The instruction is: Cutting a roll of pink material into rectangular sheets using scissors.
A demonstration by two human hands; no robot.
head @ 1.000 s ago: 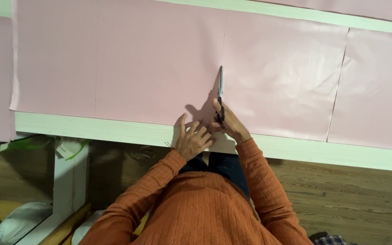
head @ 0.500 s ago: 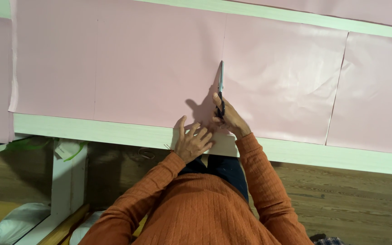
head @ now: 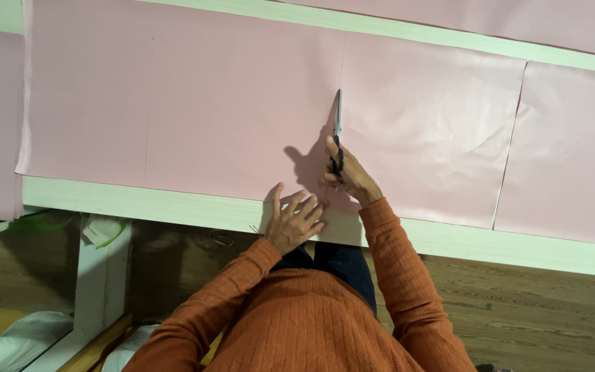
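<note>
My right hand point(head: 349, 176) grips scissors point(head: 337, 131) on smooth pink sheet point(head: 208, 110); left hand point(head: 294, 220) flat, open, pressing it on pale counter point(head: 173, 203).

Below the pale green table point(head: 173, 201), a white post point(head: 101, 275) stands above white bags point(head: 18, 337) on the wooden floor point(head: 531, 310).

Fabric sheet point(head: 208, 110): plain pale pink; table edge point(head: 173, 207): pale green-white; scissors point(head: 337, 134): black handles, grey blades; sweater point(head: 297, 324): rust orange, ribbed; floor point(head: 518, 310): brown wood grain.
</note>
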